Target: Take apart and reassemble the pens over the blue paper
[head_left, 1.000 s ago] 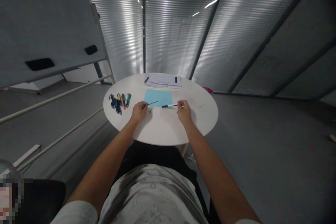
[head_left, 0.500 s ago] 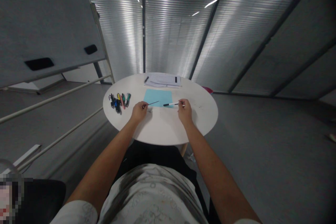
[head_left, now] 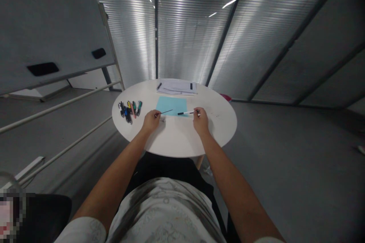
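Note:
Pinched in my left hand (head_left: 152, 120) is a thin dark stick-like piece (head_left: 167, 112), its tip over the light blue sheet (head_left: 172, 103). My right hand (head_left: 201, 120) is closed on a white pen (head_left: 186, 112) with a black end that points left over the sheet's lower right corner. A second short dark tip shows beside the pen, too small to make out. A small clear object (head_left: 162, 120) lies on the white round table (head_left: 173, 140) beside my left fingers. Several pens and markers (head_left: 130, 110) lie in a group at the table's left.
Papers (head_left: 176, 87) with dark items on them lie at the table's far edge. A whiteboard on a metal frame (head_left: 71, 102) stands at the left. Behind the table are glass panels with blinds. A dark chair and part of a person are at the lower left.

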`<state>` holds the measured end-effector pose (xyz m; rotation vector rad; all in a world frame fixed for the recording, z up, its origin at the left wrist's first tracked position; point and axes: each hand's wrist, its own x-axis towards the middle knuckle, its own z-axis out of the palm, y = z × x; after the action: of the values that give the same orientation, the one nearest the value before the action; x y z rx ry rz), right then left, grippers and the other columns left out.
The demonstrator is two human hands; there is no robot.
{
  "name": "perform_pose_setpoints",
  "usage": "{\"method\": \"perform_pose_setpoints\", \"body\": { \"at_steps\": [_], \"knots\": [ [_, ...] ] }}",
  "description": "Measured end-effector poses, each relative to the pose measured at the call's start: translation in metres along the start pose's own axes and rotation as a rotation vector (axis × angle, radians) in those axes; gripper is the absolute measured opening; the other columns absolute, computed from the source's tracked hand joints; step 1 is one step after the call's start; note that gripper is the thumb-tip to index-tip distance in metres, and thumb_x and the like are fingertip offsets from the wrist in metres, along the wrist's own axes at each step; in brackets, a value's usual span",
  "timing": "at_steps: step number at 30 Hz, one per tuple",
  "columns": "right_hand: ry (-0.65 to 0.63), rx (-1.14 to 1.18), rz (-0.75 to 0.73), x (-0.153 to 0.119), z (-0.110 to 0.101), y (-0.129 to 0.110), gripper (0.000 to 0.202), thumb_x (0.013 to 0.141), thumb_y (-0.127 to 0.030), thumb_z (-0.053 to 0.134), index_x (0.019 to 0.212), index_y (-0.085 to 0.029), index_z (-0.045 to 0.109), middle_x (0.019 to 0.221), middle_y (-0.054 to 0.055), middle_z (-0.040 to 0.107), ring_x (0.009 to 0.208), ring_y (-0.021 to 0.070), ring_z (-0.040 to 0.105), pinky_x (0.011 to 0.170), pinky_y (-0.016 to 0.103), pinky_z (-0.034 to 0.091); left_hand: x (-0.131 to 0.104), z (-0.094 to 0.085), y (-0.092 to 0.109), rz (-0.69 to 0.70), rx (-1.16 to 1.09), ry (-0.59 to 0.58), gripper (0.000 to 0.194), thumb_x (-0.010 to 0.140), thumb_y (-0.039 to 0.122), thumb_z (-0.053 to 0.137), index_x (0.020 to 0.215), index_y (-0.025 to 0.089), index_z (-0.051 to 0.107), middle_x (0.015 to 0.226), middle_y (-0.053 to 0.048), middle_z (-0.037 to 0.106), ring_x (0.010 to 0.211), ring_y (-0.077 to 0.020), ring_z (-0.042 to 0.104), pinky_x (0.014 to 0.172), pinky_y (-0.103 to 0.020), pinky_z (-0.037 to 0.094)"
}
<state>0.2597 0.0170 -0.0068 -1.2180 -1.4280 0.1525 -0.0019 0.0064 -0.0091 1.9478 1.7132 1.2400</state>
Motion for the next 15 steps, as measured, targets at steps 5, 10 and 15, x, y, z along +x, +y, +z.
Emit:
{"method": "perform_pose_setpoints", "body": {
  "at_steps": [5, 10, 15],
  "knots": [
    [0.039, -0.040, -0.013, 0.001, -0.001, 0.001, 0.020, 0.089, -0.029, 0.043, 0.096, -0.019, 0.059, 0.097, 0.009, 0.063, 0.089, 0.0203, 0.055, 0.081, 0.034, 0.044, -0.001, -0.001, 0.001, -0.012, -0.001, 0.000, 0.022, 0.084, 0.022, 0.053, 0.098, 0.018, 0.070, 0.091, -0.007, 0.071, 0.083, -0.0185, 0.063, 0.082, -0.030, 0.048],
    [0.020, -0.104, -0.018, -0.001, -0.005, -0.006, 0.022, 0.092, -0.028, 0.041, 0.100, -0.018, 0.059, 0.101, 0.010, 0.062, 0.095, 0.0211, 0.055, 0.084, 0.034, 0.044, -0.002, -0.002, 0.004, -0.008, 0.005, 0.005, 0.022, 0.084, 0.022, 0.053, 0.098, 0.017, 0.070, 0.091, -0.007, 0.071, 0.083, -0.0186, 0.063, 0.082, -0.030, 0.048],
    [-0.080, -0.289, -0.057, -0.007, -0.010, -0.022, 0.027, 0.096, -0.025, 0.036, 0.107, -0.021, 0.059, 0.109, 0.008, 0.058, 0.092, 0.0199, 0.057, 0.078, 0.031, 0.043, -0.001, -0.002, 0.004, 0.010, 0.013, 0.002, 0.022, 0.084, 0.020, 0.052, 0.098, 0.017, 0.070, 0.092, -0.007, 0.071, 0.084, -0.0187, 0.063, 0.083, -0.030, 0.048]
  ]
}}
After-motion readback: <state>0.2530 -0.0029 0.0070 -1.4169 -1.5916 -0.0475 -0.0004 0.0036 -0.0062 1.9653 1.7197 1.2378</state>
